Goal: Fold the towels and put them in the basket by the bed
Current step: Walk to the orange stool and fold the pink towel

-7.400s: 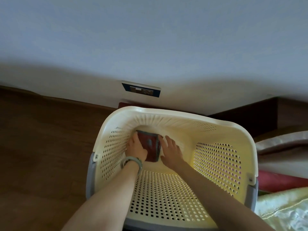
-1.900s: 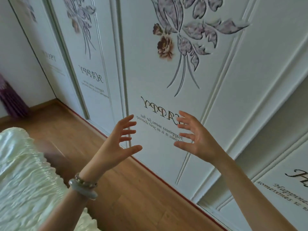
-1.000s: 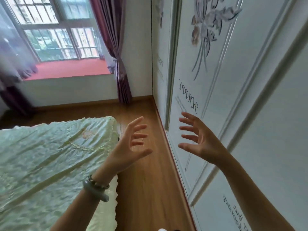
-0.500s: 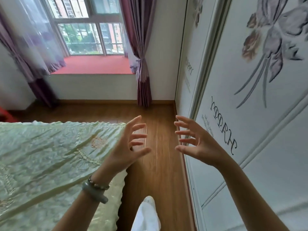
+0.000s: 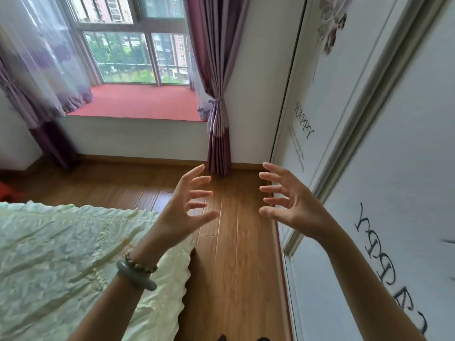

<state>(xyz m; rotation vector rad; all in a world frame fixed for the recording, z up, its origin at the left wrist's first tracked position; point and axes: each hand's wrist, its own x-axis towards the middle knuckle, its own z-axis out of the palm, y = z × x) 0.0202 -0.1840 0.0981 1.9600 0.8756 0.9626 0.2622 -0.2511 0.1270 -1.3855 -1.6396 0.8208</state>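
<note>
Head view, left hand [image 5: 183, 212]: raised, fingers spread, grasping nothing, above the floor [image 5: 236, 254] beside the bed [image 5: 61, 254].
Head view, right hand [image 5: 293, 205]: raised, fingers spread, empty, near the wardrobe door [image 5: 394, 168].
Head view, towels and basket: out of sight.

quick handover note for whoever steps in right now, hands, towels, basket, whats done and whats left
Left hand: open, empty, raised over the corner of the bed.
Right hand: open, empty, raised beside the wardrobe doors.
Towels and basket: neither is in view now; the bed surface that shows holds no towel.
Done: cannot be judged from this view.
Left: find any towels not yet folded, fold them and put them in the basket by the bed.
</note>
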